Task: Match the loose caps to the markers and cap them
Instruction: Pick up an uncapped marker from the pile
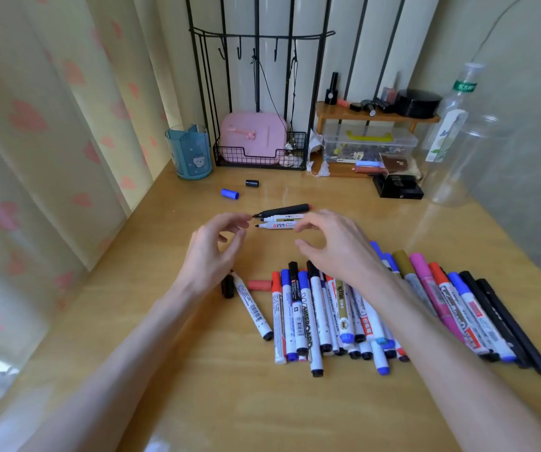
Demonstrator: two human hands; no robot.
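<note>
While your left hand [217,246] hovers with its fingers loosely curled round nothing, thumb and forefinger apart, its fingertips sit just beside the bare tips of three uncapped markers [278,218]. Your right hand [331,246] is relaxed as well. Its fingers reach over the rear ends of those markers and its thumb is held clear below. It seems to touch rather than grip them, though the contact is hard to read.

The three markers lie side by side on the desk [197,370], their long axes running left to right and their tips pointing left, toward your left hand. Mind that relation: a cap has to slide on from the left, along that axis.

The loose caps lie apart from the markers. A blue cap [230,193] and a black cap [252,183] sit farther back on the desk, beyond your left hand. A red cap [259,285] and a second black cap [228,287] lie nearer you, by your left wrist. Your left hand is the nearer one to all four. A heap of capped markers [295,314] lies under your right forearm.
</note>
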